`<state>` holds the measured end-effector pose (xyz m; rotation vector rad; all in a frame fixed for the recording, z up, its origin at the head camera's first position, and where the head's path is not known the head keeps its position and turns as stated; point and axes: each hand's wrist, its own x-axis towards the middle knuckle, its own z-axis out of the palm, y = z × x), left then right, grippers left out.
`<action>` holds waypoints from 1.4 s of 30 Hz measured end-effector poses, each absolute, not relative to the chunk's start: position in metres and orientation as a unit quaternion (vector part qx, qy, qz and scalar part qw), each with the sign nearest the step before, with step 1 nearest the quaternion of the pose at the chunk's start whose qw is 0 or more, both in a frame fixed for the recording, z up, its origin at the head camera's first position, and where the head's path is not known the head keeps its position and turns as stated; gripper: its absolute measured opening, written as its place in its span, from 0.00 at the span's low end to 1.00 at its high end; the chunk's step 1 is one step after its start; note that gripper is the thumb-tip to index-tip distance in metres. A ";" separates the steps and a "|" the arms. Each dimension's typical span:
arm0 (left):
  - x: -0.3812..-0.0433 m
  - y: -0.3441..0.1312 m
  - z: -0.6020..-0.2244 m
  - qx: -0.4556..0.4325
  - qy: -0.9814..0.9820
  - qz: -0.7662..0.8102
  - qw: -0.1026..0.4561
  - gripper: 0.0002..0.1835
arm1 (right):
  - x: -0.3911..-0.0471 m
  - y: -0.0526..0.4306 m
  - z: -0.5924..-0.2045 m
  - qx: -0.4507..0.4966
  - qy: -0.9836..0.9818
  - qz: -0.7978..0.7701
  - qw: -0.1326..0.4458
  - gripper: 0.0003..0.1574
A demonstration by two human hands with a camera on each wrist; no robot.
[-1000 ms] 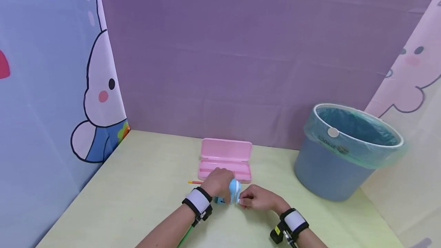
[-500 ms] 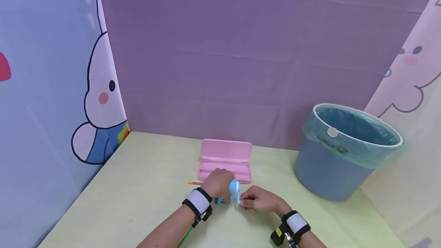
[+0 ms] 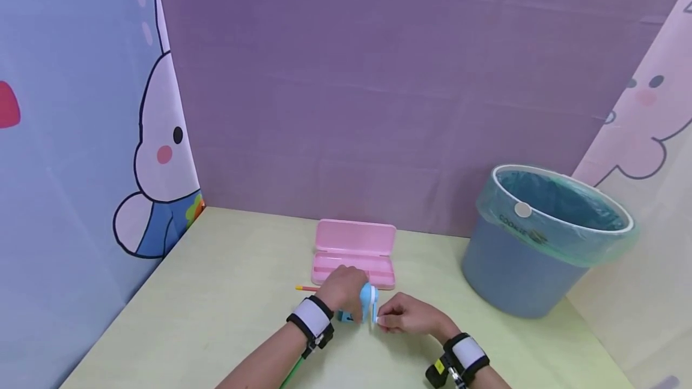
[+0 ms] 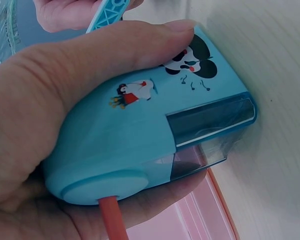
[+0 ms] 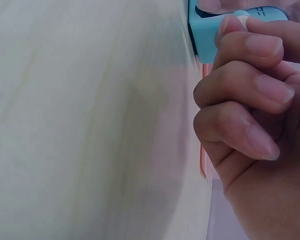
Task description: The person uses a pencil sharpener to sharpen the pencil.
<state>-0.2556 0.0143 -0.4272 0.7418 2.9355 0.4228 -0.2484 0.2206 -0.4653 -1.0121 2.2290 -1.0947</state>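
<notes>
My left hand (image 3: 342, 290) grips a light blue pencil sharpener (image 4: 115, 130), thumb across its printed top face and fingers beneath. The sharpener has a dark see-through shavings drawer (image 4: 212, 122). A red pencil (image 4: 113, 220) sticks into its round front; in the head view it points left, showing a yellow end. On the opposite side is the crank (image 4: 109, 14). My right hand (image 3: 412, 316) pinches the crank's white knob (image 5: 243, 20) between thumb and index finger, its other fingers curled in. Fingers hide part of the knob.
Just behind the hands lies a pink pencil case (image 3: 355, 238) with its lid raised. To the right stands a blue-grey bin (image 3: 519, 269) lined with a green bag. A purple backdrop (image 3: 346, 107) closes off the back of the pale table (image 3: 238, 269).
My right hand has shifted very slightly downward at the crank knob. The left hand, sharpener and pencil stay in nearly the same place; the head view has tilted a touch.
</notes>
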 end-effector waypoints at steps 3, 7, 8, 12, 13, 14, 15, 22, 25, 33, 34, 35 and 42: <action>-0.255 0.015 -0.428 0.244 0.959 0.135 0.045 0.26 | -0.247 0.221 -0.466 -0.368 0.805 -0.403 0.234 0.20; -0.255 0.015 -0.426 0.247 0.960 0.129 0.043 0.25 | -0.248 0.223 -0.464 -0.365 0.802 -0.407 0.239 0.19; -0.255 0.015 -0.425 0.246 0.960 0.128 0.041 0.25 | -0.249 0.223 -0.463 -0.366 0.803 -0.407 0.237 0.20; -0.256 0.015 -0.421 0.241 0.962 0.124 0.037 0.25 | -0.250 0.223 -0.459 -0.365 0.804 -0.408 0.233 0.20; -0.256 0.015 -0.421 0.240 0.962 0.126 0.039 0.25 | -0.249 0.223 -0.458 -0.363 0.804 -0.410 0.233 0.21; -0.256 0.015 -0.421 0.240 0.962 0.126 0.041 0.25 | -0.249 0.223 -0.458 -0.361 0.802 -0.412 0.236 0.21; -0.256 0.015 -0.421 0.241 0.961 0.128 0.043 0.25 | -0.249 0.223 -0.457 -0.359 0.801 -0.414 0.240 0.21; -0.255 0.015 -0.423 0.244 0.960 0.133 0.045 0.24 | -0.246 0.223 -0.455 -0.364 0.793 -0.423 0.245 0.20; -0.255 0.015 -0.423 0.244 0.959 0.136 0.041 0.25 | -0.246 0.223 -0.453 -0.366 0.789 -0.429 0.246 0.21; -0.254 0.014 -0.422 0.242 0.959 0.136 0.048 0.25 | -0.247 0.224 -0.451 -0.366 0.784 -0.434 0.250 0.22; -0.254 0.014 -0.422 0.241 0.960 0.137 0.048 0.25 | -0.248 0.224 -0.451 -0.366 0.785 -0.434 0.249 0.22; -0.255 0.014 -0.422 0.240 0.960 0.135 0.048 0.25 | -0.248 0.224 -0.451 -0.368 0.783 -0.436 0.248 0.22; -0.253 0.013 -0.424 0.249 0.959 0.130 0.037 0.25 | -0.247 0.224 -0.445 -0.370 0.768 -0.453 0.262 0.22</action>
